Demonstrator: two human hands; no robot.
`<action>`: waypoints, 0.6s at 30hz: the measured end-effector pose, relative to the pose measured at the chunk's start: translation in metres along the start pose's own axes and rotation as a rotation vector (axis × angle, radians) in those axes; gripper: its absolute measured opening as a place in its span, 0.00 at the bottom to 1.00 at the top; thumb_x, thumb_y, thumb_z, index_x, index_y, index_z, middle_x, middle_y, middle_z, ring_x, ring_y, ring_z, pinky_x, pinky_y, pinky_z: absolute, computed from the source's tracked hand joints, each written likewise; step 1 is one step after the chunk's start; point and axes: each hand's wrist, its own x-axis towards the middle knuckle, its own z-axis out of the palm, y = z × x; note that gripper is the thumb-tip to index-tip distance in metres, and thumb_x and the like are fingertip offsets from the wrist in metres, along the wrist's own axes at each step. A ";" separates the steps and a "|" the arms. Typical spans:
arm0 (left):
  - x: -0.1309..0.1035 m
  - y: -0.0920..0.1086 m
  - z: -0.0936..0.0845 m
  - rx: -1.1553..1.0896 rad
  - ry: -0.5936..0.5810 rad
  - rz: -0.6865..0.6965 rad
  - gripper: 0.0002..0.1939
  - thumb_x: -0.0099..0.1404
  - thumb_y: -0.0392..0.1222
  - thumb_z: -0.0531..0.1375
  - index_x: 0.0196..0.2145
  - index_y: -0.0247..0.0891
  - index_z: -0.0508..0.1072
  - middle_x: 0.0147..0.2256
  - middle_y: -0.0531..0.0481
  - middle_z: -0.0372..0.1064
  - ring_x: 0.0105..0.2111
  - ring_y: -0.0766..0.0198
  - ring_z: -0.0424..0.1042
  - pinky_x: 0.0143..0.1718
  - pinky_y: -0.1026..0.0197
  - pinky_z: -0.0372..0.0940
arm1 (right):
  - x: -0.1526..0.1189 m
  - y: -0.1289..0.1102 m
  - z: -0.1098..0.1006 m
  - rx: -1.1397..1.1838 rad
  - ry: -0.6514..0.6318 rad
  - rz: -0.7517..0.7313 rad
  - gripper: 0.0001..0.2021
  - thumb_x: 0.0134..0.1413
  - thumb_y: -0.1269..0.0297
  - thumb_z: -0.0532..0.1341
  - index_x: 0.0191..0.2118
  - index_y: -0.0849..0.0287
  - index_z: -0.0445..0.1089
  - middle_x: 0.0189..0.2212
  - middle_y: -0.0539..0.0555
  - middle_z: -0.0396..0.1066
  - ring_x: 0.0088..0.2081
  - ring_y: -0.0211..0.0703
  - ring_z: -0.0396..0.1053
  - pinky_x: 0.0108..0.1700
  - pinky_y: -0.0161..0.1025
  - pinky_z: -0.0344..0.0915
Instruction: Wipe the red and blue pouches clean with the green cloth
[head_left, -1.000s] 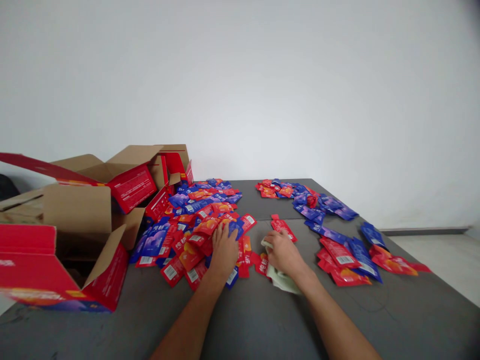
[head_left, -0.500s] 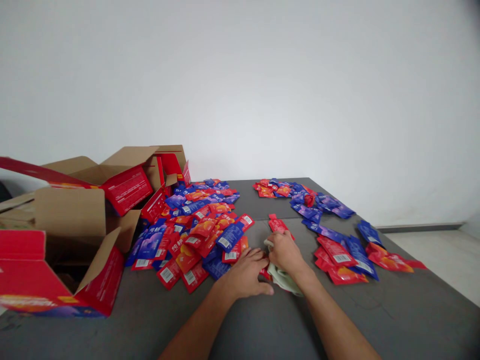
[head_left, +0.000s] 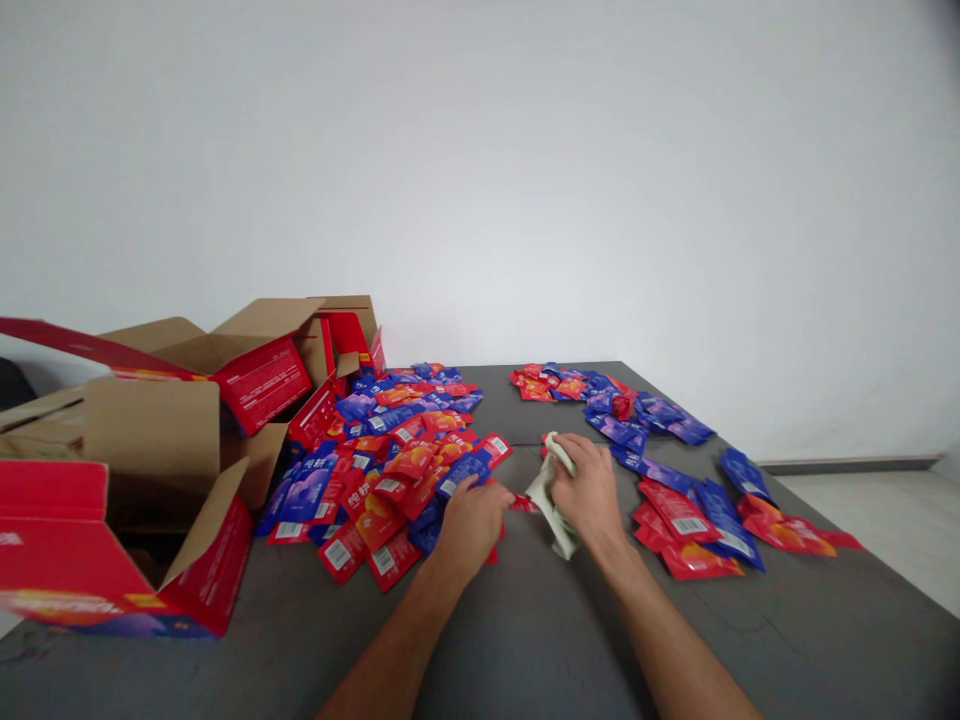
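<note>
My right hand (head_left: 589, 488) is closed around a crumpled pale cloth (head_left: 552, 505), held just above the grey table. A red pouch (head_left: 524, 504) pokes out beside the fingertips of my left hand (head_left: 474, 522), whose fingers are curled in a pinch on it; most of this pouch is hidden. Directly left of that hand lies a heap of red and blue pouches (head_left: 409, 470), several with white barcodes. Another red pouch lies mostly covered behind the cloth and my right hand.
An open red carton (head_left: 187, 575) stands at the front left, with more open cartons (head_left: 262, 380) behind it. Scattered red and blue pouches (head_left: 686, 525) lie along the right side of the table (head_left: 525, 640). A smaller pile (head_left: 551, 382) sits at the far end, near the white wall.
My right hand has raised the cloth and shifted slightly up and right. My left hand has gone from spread fingers to a pinch on a red pouch, moving a little left.
</note>
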 end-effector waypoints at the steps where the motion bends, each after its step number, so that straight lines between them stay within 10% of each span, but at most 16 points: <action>1: 0.000 0.000 -0.003 -0.025 0.045 -0.030 0.18 0.73 0.41 0.46 0.34 0.42 0.74 0.33 0.50 0.76 0.37 0.60 0.73 0.55 0.53 0.56 | 0.000 -0.001 0.000 0.020 0.032 0.012 0.16 0.55 0.71 0.55 0.47 0.60 0.74 0.49 0.60 0.74 0.50 0.51 0.67 0.53 0.47 0.58; 11: 0.003 -0.010 -0.006 -0.708 0.384 -0.501 0.20 0.68 0.53 0.53 0.22 0.39 0.60 0.20 0.58 0.55 0.21 0.68 0.56 0.23 0.65 0.50 | -0.008 -0.017 0.001 0.226 0.197 0.067 0.17 0.58 0.65 0.60 0.54 0.55 0.68 0.50 0.59 0.71 0.51 0.52 0.67 0.54 0.50 0.63; 18: 0.005 -0.001 -0.009 -1.425 0.316 -0.496 0.20 0.54 0.41 0.66 0.44 0.40 0.68 0.30 0.56 0.70 0.24 0.70 0.67 0.26 0.69 0.59 | -0.028 -0.043 0.022 0.327 -0.154 -0.381 0.20 0.58 0.75 0.56 0.54 0.53 0.70 0.52 0.57 0.71 0.51 0.49 0.66 0.54 0.49 0.64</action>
